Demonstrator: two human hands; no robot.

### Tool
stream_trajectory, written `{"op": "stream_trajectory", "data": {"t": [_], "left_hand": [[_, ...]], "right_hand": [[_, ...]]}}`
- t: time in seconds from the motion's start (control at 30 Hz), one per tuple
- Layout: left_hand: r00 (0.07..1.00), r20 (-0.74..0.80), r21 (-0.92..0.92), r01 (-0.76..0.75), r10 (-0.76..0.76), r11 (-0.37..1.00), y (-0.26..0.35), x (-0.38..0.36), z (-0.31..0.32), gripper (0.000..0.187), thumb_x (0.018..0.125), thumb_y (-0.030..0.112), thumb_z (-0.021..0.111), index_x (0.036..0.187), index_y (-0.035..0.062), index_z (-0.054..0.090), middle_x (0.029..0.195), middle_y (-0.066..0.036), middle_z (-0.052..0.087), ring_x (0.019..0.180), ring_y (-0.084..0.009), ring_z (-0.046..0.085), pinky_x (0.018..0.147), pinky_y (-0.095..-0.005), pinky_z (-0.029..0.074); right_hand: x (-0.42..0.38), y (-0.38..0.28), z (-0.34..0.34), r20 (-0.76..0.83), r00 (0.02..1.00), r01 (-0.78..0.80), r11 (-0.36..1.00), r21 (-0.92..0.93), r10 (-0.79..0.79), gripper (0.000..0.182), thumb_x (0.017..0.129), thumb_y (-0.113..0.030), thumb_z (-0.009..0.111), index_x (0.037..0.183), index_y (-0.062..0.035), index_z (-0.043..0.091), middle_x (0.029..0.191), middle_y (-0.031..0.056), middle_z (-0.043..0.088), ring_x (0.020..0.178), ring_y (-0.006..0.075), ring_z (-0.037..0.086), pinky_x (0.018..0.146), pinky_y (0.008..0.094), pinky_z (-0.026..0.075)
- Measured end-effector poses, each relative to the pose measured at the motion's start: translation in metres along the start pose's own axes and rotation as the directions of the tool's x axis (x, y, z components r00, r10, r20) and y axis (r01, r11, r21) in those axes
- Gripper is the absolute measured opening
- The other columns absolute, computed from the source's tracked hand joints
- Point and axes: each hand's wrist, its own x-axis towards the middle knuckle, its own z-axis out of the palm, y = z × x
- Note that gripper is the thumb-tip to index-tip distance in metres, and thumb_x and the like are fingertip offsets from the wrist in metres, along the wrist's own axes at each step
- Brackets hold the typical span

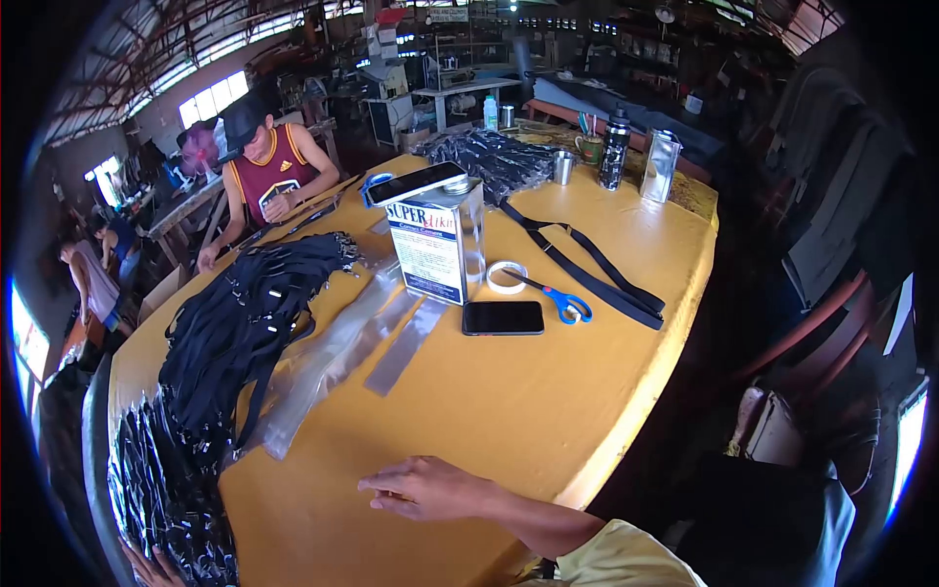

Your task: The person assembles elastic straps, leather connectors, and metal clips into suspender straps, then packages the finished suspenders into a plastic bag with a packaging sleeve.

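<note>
Right hand [425, 487] nearest the camera, lying flat on the yellow table [509, 411], fingers spread, holding nothing. Left hand [152, 565] at the bottom-left edge, fingertips splayed on the bagged straps [161, 489]; palm is cut off, so grip can't be told. Judgement: keep one palm bracing the table, lift one strap at a time from the loose black strap heap [245, 323] just left, to avoid tangles. Counts, big to small: one table; two strap piles this side, a third far pile [499, 161]; one clear plastic sleeve stack [342, 352]; one adhesive can [435, 249]; one long loose strap [587, 269]; two phones [502, 318]; one pair of scissors [562, 303]; one tape roll [507, 277].
</note>
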Motion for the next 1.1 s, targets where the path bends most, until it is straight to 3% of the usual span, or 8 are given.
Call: {"op": "stream_trajectory", "data": {"t": [0.13, 0.3, 0.4, 0.5, 0.73, 0.83, 0.9, 1.1], "left_hand": [[0.990, -0.093, -0.389, -0.136, 0.108, 0.911, 0.084, -0.020, -0.062, 0.071, 0.101, 0.051, 0.053, 0.150, 0.0014, 0.043, 0.154, -0.026, 0.041, 0.142, -0.0450, 0.037, 0.117, -0.0575, 0.026], [0.962, -0.082, -0.473, -0.267, 0.259, 0.840, 0.117, -0.043, -0.098, 0.053, 0.101, 0.040, 0.055, 0.137, 0.0008, 0.057, 0.146, -0.023, 0.051, 0.137, -0.0426, 0.044, 0.117, -0.0576, 0.025], [0.931, -0.187, -0.446, -0.364, 0.313, 0.818, 0.120, -0.052, -0.095, 0.040, 0.099, 0.031, 0.059, 0.126, 0.0022, 0.065, 0.133, -0.020, 0.062, 0.128, -0.0389, 0.053, 0.116, -0.0565, 0.028], [0.929, -0.192, -0.606, -0.366, 0.317, 0.706, 0.134, -0.051, -0.106, 0.037, 0.099, 0.029, 0.060, 0.124, 0.0021, 0.066, 0.129, -0.019, 0.064, 0.125, -0.0386, 0.056, 0.114, -0.0561, 0.030], [0.838, -0.292, -0.684, -0.520, 0.462, 0.511, 0.192, -0.032, -0.162, 0.029, 0.099, 0.013, 0.063, 0.123, -0.0029, 0.066, 0.115, -0.019, 0.070, 0.112, -0.0350, 0.066, 0.102, -0.0499, 0.045], [0.887, -0.025, -0.785, -0.302, 0.461, 0.540, 0.203, -0.038, -0.169, 0.032, 0.096, 0.021, 0.060, 0.120, -0.0001, 0.066, 0.129, -0.022, 0.061, 0.124, -0.0341, 0.056, 0.116, -0.0458, 0.032], [0.787, 0.054, -0.957, -0.135, 0.614, 0.257, 0.221, -0.029, -0.183, 0.029, 0.096, 0.019, 0.064, 0.118, 0.0010, 0.069, 0.123, -0.019, 0.068, 0.116, -0.0322, 0.064, 0.100, -0.0429, 0.047], [0.488, 0.063, -0.946, 0.307, 0.871, -0.104, 0.307, -0.044, -0.195, 0.031, 0.097, 0.018, 0.064, 0.120, -0.0033, 0.064, 0.110, -0.017, 0.072, 0.100, -0.0277, 0.070, 0.089, -0.0395, 0.054]], "right_hand": [[-0.004, -0.002, -0.009, -0.015, 1.000, 0.015, 0.997, -0.075, -0.016, 0.029, 0.094, -0.020, 0.067, 0.118, -0.0050, 0.068, 0.103, 0.0136, 0.074, 0.082, 0.0339, 0.071, 0.076, 0.0431, 0.058], [-0.034, 0.013, -0.136, -0.534, 0.844, -0.308, 0.856, -0.416, 0.044, 0.019, 0.089, -0.022, 0.073, 0.104, -0.0104, 0.074, 0.103, 0.0075, 0.076, 0.084, 0.0269, 0.074, 0.078, 0.0373, 0.059], [-0.063, 0.066, -0.252, -0.783, 0.566, -0.821, 0.261, -0.508, 0.256, 0.031, 0.084, -0.019, 0.075, 0.113, -0.0098, 0.070, 0.100, 0.0137, 0.074, 0.090, 0.0332, 0.072, 0.083, 0.0407, 0.057], [-0.111, 0.154, -0.327, -0.804, 0.208, -0.930, -0.143, -0.339, 0.556, 0.071, 0.071, -0.038, 0.083, 0.133, -0.0155, 0.058, 0.139, 0.0187, 0.055, 0.133, 0.0391, 0.048, 0.110, 0.0531, 0.038], [-0.142, 0.168, -0.369, -0.578, 0.460, -0.883, 0.276, -0.380, 0.675, 0.046, 0.067, -0.021, 0.085, 0.109, -0.0083, 0.072, 0.103, 0.0165, 0.073, 0.100, 0.0333, 0.069, 0.087, 0.0398, 0.054], [-0.119, 0.130, -0.359, -0.594, 0.598, -0.704, 0.707, -0.068, 0.538, 0.033, 0.078, -0.015, 0.082, 0.105, -0.0025, 0.070, 0.099, 0.0113, 0.072, 0.087, 0.0211, 0.068, 0.079, 0.0327, 0.054], [-0.091, 0.069, -0.323, -0.582, 0.590, -0.459, 0.825, 0.329, 0.560, 0.023, 0.088, -0.010, 0.077, 0.105, 0.0015, 0.068, 0.096, 0.0055, 0.070, 0.081, 0.0105, 0.066, 0.075, 0.0248, 0.052], [-0.054, -0.042, -0.131, -0.629, 0.681, -0.284, 0.927, 0.246, 0.375, 0.028, 0.083, -0.012, 0.085, 0.104, -0.0031, 0.069, 0.091, 0.0010, 0.068, 0.079, 0.0095, 0.064, 0.071, 0.0251, 0.054]]}}
